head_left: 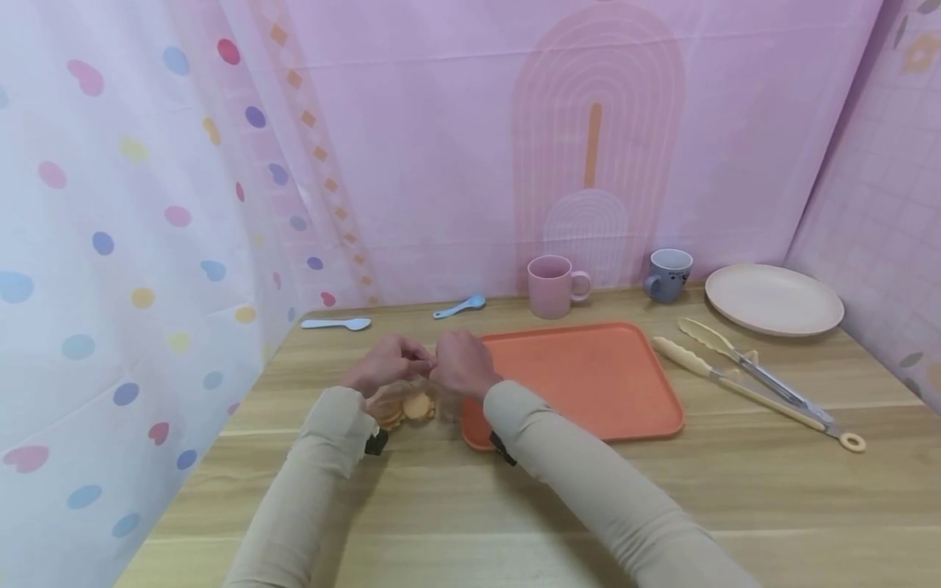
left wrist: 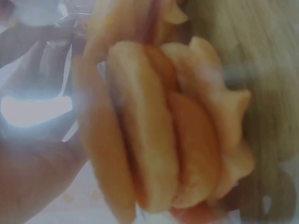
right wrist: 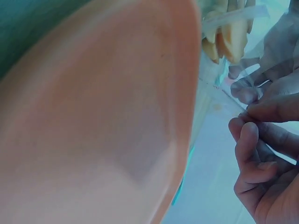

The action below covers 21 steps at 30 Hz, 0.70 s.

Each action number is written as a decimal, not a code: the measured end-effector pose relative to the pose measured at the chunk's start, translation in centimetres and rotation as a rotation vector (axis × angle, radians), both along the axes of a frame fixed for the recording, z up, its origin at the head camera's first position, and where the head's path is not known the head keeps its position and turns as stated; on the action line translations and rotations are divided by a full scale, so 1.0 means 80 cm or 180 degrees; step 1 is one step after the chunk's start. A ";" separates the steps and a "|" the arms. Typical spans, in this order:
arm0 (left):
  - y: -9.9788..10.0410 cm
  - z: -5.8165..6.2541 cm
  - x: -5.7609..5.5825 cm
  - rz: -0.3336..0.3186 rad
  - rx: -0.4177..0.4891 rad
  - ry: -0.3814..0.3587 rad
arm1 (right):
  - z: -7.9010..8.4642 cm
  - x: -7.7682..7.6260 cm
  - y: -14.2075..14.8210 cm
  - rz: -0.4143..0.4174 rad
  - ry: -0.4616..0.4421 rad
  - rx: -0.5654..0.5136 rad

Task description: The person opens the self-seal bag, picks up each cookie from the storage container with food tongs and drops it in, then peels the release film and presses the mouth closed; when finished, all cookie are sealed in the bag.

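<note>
A clear plastic bag [head_left: 447, 402] of tan, cookie-like pieces [head_left: 419, 406] is on the wood table, just left of the orange tray. At its top my left hand [head_left: 390, 363] and right hand [head_left: 465, 365] meet, each pinching the thin plastic edge. The right wrist view shows the fingertips of the right hand [right wrist: 261, 163] close together on that edge, while the left hand [right wrist: 278, 79] shows through the film. Seen close in the left wrist view, the cookie-like pieces [left wrist: 145, 130] stand side by side, one with a scalloped rim.
The orange tray [head_left: 581, 380] lies right under the right forearm. Behind are a blue spoon [head_left: 338, 324], a small blue measuring spoon [head_left: 461, 307], a pink mug [head_left: 551, 287] and a grey-blue mug [head_left: 669, 276]. Tongs [head_left: 772, 392] and a cream plate [head_left: 773, 298] are at the right.
</note>
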<state>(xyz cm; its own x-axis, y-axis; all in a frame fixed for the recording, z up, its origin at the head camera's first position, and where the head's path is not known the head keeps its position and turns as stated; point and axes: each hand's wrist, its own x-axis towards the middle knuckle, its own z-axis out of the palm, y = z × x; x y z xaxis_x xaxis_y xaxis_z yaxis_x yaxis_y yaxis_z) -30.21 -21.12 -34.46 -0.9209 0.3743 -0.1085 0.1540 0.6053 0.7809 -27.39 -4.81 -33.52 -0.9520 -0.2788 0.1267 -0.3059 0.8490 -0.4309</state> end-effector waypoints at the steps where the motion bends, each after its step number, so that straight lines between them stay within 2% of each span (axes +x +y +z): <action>1: 0.000 -0.001 0.000 -0.0028 -0.0026 0.0016 | -0.001 0.000 0.000 0.0025 0.0036 0.0088; 7: -0.002 -0.004 0.005 -0.0082 -0.0040 0.0067 | -0.002 0.002 -0.003 0.0419 0.0484 0.0923; 11: -0.003 -0.002 0.008 -0.0123 -0.0050 0.0074 | 0.005 0.000 0.002 0.0467 0.0397 0.0983; 13: -0.002 0.001 0.008 -0.0168 -0.0076 0.0097 | 0.008 -0.003 0.008 0.0446 0.0320 0.0850; 15: -0.001 0.004 0.009 -0.0166 -0.0100 0.0101 | 0.008 -0.006 0.015 0.0467 0.0235 0.0577; 21: 0.002 0.002 0.007 -0.0223 -0.0023 0.0047 | -0.001 -0.017 0.045 0.0654 -0.0096 -0.0382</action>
